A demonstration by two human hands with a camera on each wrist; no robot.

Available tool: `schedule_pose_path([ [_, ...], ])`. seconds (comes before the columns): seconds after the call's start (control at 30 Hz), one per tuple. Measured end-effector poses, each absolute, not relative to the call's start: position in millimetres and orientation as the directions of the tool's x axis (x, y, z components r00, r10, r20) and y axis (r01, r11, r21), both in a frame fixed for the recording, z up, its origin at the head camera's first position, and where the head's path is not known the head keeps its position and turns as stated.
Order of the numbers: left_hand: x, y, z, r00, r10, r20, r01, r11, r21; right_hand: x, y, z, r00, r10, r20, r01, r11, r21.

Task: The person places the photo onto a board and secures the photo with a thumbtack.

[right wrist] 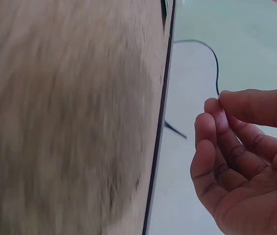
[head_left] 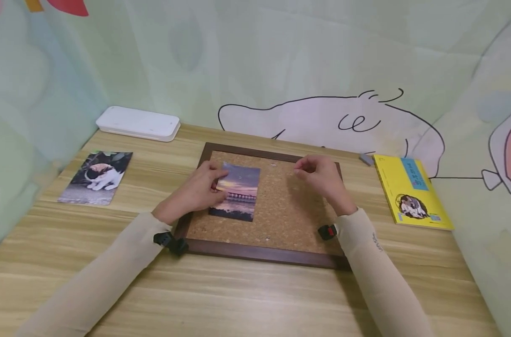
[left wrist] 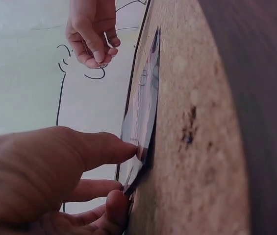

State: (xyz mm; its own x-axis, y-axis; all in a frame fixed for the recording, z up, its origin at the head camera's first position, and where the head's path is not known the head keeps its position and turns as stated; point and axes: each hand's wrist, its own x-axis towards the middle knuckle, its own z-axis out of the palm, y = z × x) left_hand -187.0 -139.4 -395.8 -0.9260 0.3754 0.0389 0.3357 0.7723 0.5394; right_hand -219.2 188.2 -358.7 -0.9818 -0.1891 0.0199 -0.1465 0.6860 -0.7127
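A photo (head_left: pixel 240 196) of a pier under a purple sunset sky lies over the left part of a framed corkboard (head_left: pixel 289 210). At its left edge is my left hand (head_left: pixel 198 189); the left wrist view shows the thumb on the photo (left wrist: pixel 145 112) and other fingers at its edge, which stands slightly off the cork. My right hand (head_left: pixel 320 175) hovers over the board's upper right, thumb and fingertips brought together. A tiny pale speck shows at these fingertips in the left wrist view; I cannot tell what it is.
On the left lies a photo of a cat (head_left: pixel 97 178), with a white box-shaped device (head_left: pixel 138 123) behind it. Right of the board are a yellow book (head_left: pixel 411 192) and a small grey block (head_left: pixel 366 159). A printed curtain (head_left: pixel 255 61) borders the wooden table (head_left: pixel 238 299).
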Motion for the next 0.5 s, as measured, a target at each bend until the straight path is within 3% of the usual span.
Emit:
schedule_pose_path([
  [0.5, -187, -140, -396, -0.932, 0.363, 0.011, 0.303, 0.762, 0.572, -225, 133, -367, -0.964, -0.261, -0.040, -0.152, 0.673, -0.724],
])
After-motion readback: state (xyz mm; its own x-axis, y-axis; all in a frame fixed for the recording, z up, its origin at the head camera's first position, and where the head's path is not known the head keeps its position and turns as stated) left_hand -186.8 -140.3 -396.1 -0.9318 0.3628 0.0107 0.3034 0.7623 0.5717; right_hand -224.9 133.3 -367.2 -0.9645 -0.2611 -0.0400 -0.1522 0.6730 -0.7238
